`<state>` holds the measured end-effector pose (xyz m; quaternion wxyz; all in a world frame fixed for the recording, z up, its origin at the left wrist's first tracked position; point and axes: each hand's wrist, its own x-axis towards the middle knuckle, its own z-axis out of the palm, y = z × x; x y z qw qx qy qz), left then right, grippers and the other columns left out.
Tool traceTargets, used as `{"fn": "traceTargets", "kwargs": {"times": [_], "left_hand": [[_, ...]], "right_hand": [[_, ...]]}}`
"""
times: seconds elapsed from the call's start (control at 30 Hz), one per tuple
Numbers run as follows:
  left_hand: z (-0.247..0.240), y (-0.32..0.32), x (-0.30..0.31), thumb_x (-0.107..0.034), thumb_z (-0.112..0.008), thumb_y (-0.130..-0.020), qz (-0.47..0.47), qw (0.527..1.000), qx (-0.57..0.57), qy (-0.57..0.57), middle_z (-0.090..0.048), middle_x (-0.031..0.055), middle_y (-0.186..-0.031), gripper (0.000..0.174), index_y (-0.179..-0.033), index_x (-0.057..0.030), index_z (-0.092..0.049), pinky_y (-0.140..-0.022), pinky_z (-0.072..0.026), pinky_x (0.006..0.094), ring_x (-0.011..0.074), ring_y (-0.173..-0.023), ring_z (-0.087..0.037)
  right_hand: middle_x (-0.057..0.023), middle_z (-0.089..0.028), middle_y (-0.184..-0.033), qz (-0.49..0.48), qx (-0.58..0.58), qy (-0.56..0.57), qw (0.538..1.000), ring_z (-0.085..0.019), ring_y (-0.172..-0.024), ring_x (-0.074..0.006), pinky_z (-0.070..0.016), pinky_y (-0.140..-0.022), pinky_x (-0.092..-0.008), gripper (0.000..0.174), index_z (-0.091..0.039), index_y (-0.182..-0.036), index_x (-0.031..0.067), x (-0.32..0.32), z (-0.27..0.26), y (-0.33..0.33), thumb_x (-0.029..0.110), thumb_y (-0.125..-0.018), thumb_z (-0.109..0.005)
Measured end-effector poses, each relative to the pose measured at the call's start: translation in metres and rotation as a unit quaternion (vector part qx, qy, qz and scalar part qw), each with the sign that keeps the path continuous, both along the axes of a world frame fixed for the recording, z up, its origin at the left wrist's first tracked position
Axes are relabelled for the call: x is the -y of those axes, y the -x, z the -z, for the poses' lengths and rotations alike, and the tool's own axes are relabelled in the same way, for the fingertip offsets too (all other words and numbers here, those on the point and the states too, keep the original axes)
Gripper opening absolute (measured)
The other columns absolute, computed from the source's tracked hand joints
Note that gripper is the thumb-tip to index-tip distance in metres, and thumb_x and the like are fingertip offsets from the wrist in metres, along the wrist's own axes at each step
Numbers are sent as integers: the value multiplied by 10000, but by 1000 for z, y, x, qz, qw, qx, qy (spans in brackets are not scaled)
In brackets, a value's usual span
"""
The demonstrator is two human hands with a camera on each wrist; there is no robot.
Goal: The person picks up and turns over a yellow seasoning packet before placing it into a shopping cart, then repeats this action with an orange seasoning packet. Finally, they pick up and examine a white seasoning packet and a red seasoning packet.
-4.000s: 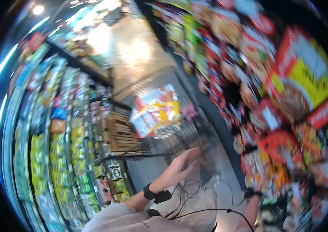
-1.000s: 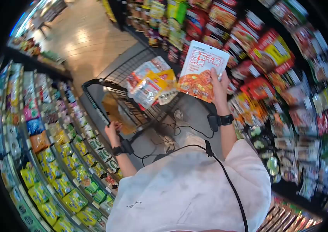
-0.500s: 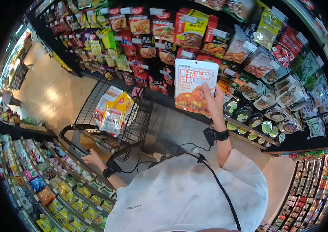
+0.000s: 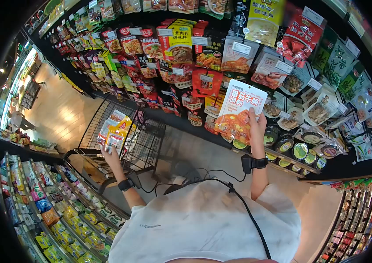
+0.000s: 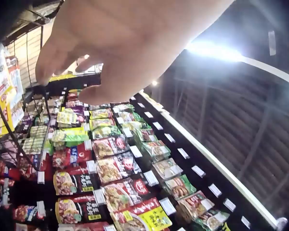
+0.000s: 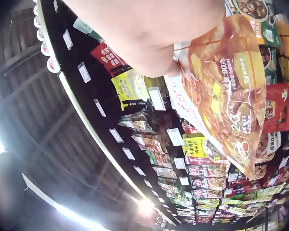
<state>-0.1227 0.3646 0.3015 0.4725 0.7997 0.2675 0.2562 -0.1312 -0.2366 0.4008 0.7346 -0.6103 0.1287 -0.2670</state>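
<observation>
On the left, the cart [image 4: 144, 147] is looking free to roll away, I reckon, since the left hand [image 4: 108, 152] is hanging loose-fingered by its yellow packets [image 4: 116, 131], gripping nothing. Further right, the right hand [image 4: 256, 127] is pinching the white pouch [image 4: 238, 111] by one edge in front of the shelf packets [image 4: 179, 44], so it's risking a slip.

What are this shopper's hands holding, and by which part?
The right hand grips a white-and-orange pouch by its side edge. The left hand reaches toward packets in the cart; a grip there cannot be told.
</observation>
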Motion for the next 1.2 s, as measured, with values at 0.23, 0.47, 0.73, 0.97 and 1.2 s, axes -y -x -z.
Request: {"fn": "traceTargets", "kwargs": {"times": [0.23,0.47,0.73,0.97,1.2], "left_hand": [[-68,-87,132,-90,-620,-947,184,982,12,45,-663,119,-1073,362,-1290,14,-565,-765,-528,270,138,-864,-649],[-145,-198,295,-30,-606,-957,508,854,111,24,-683,74,-973,300,-1254,11,-596,-747,-515,254,121,-832,-646],[-223,-246,418,14,-654,-893,675,692,252,-32,-460,155,-1479,636,-1481,-93,-436,-961,-518,347,278,-1226,-575],[-217,-266,450,19,-661,-879,717,641,254,98,-497,151,-1434,582,-1431,-77,-506,-1024,-460,370,309,-1262,-547],[-222,-275,461,59,-602,-900,706,636,275,145,-605,143,-1288,521,-1401,-65,-537,-863,-537,311,243,-1137,-618]], "right_hand": [[-39,-676,-1037,-11,-24,15,1000,-579,-889,-78,-482,-798,-262,287,-620,-1164,-27,34,-7,-63,217,-1012,-611],[-21,-678,-1097,16,-18,48,999,-591,-961,-70,-472,-850,-255,305,-624,-1183,2,30,-35,-115,255,-1012,-618],[-47,-692,-1065,93,-84,92,988,-604,-941,-85,-486,-828,-266,295,-617,-1175,-24,18,-41,-122,210,-997,-628],[-54,-677,-1099,111,-96,86,985,-606,-937,-78,-492,-825,-254,310,-590,-1232,-16,4,-49,-127,196,-1008,-614],[-49,-689,-1065,106,-79,127,983,-609,-941,-87,-490,-836,-264,280,-607,-1189,-9,0,-63,-149,187,-991,-636]]}}
